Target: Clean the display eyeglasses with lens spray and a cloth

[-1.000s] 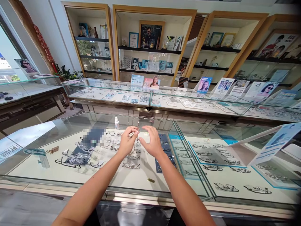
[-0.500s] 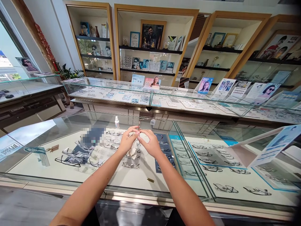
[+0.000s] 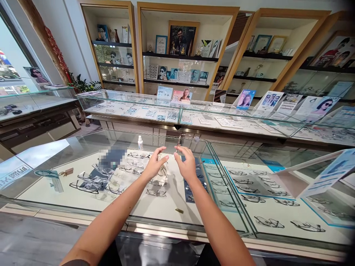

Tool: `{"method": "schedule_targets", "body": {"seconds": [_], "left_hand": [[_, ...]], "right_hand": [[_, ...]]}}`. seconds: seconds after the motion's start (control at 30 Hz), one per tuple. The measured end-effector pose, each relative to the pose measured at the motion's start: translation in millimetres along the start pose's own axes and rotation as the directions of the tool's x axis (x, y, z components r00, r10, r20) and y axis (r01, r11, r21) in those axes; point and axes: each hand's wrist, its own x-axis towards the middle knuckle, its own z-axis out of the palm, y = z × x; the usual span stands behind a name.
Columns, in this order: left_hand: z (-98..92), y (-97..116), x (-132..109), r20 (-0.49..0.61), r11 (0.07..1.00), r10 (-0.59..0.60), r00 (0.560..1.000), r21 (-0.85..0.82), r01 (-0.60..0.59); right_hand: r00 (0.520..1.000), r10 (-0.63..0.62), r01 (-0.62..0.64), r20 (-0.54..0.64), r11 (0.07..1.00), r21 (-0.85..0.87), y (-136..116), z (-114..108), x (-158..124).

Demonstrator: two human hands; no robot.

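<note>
My right hand (image 3: 186, 164) pinches a thin pair of eyeglasses (image 3: 179, 141), seen nearly edge-on, between thumb and fingertips above the glass counter. My left hand (image 3: 155, 163) is a short way to its left, thumb and fingers apart with nothing visible between them. Just below the left hand is a crumpled pale cloth (image 3: 163, 175); whether the two touch, I cannot tell. A small white bottle (image 3: 140, 143) stands upright beyond the left hand. Below both hands, a small gold-coloured piece (image 3: 179, 210) lies near the front of the counter.
The glass display counter (image 3: 155, 225) holds several rows of eyeglasses (image 3: 156, 193). Left lie dark-framed glasses (image 3: 84, 186) and a small card stand (image 3: 55, 183). A folded leaflet (image 3: 324, 177) stands at right. Another glass counter (image 3: 133, 123) and wooden shelves (image 3: 141, 48) are behind.
My hands, together at the eyeglasses before, have moved apart. The left hand has let go and opened, while the eyeglasses stay in the right hand. The view has shifted slightly.
</note>
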Motion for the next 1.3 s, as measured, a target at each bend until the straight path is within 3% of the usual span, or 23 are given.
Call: {"method": "schedule_targets", "body": {"seconds": [0.1,0.2,0.3,0.37,0.43,0.5,0.67,0.77,0.87,0.93,1.0,1.1,1.17,1.23,1.3], "left_hand": [[-5.8,-5,4,-0.071,0.985,0.050,0.996,0.168,-0.037],[-20.0,-7,12,-0.218,0.925,0.072,0.973,0.381,0.016],[-40.0,-5,25,-0.330,0.806,0.013,0.944,0.562,0.186],[-52.5,-3,35,-0.372,0.673,-0.114,0.921,0.653,0.348],[-62.1,-4,48,-0.399,0.534,-0.229,0.888,0.711,0.457],[-68.5,-6,60,-0.399,0.441,-0.291,0.870,0.750,0.492],[-76.8,-19,82,-0.348,0.351,-0.346,0.871,0.813,0.464],[-79.1,-20,87,-0.329,0.359,-0.314,0.891,0.827,0.432],[-77.5,-8,83,-0.331,0.411,-0.218,0.918,0.822,0.394],[-73.3,6,75,-0.297,0.504,-0.085,0.951,0.811,0.298],[-66.4,21,64,-0.221,0.644,0.085,0.972,0.756,0.115],[-52.6,34,46,-0.127,0.839,0.306,0.944,0.504,-0.204],[-43.2,35,36,-0.101,0.920,0.341,0.935,0.242,-0.309],[-35.4,30,30,-0.084,0.956,0.290,0.953,-0.021,-0.292],[-30.1,25,26,-0.028,0.955,0.170,0.985,-0.242,-0.172]], "right_hand": [[1.000,0.006,-0.006,-0.029,1.000,-0.004,2,-2,2],[0.999,0.011,-0.011,-0.035,1.000,-0.005,3,-2,2],[0.999,0.012,-0.013,-0.032,1.000,-0.007,4,-1,2],[1.000,0.010,-0.010,-0.028,1.000,-0.005,4,0,2],[1.000,0.011,-0.011,-0.023,1.000,0.000,6,1,3],[1.000,0.018,-0.017,-0.022,1.000,0.004,8,2,3],[0.999,0.045,-0.045,-0.022,0.999,0.011,13,4,5],[0.997,0.067,-0.067,-0.023,0.998,0.016,16,4,6],[0.996,0.086,-0.086,-0.022,0.996,0.022,16,4,7],[0.995,0.092,-0.091,-0.026,0.995,0.027,16,4,8],[0.995,0.099,-0.098,-0.032,0.994,0.039,15,4,7],[0.992,0.121,-0.118,-0.038,0.990,0.072,13,3,7],[0.988,0.146,-0.141,-0.042,0.984,0.107,13,3,8],[0.983,0.178,-0.170,-0.041,0.974,0.152,12,2,9],[0.977,0.211,-0.202,-0.028,0.959,0.199,10,2,9]]}}
